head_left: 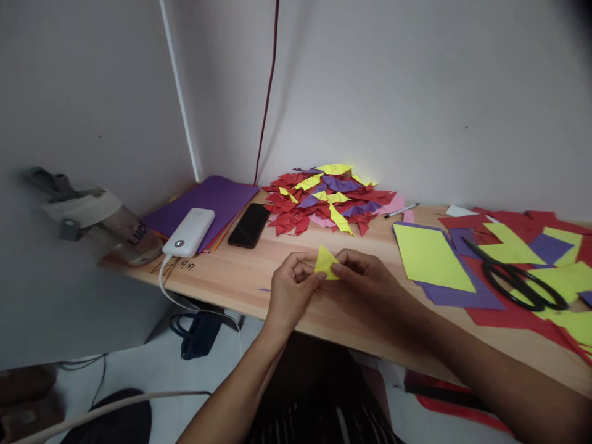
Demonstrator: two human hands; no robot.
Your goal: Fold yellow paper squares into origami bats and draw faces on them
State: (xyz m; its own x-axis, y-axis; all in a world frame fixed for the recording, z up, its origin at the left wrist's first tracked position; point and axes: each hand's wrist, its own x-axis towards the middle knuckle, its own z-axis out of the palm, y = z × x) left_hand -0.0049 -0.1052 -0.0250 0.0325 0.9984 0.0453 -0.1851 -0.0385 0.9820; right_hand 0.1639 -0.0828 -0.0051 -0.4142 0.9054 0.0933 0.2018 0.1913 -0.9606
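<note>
Handling, my remote judgement: I'd align the edges, then press each crease flat, gently. Item: yellow paper, 1 piece, triangular, point up. Left hand: pinching its lower left. Right hand: pinching its right side. Location: between fingertips, over the wooden table.

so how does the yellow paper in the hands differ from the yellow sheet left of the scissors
The folded yellow paper is small and triangular, while the yellow sheet is larger and rectangular. The folded yellow paper is held by the left hand and right hand; the yellow sheet lies flat on purple paper. Both are bright yellow.
</note>
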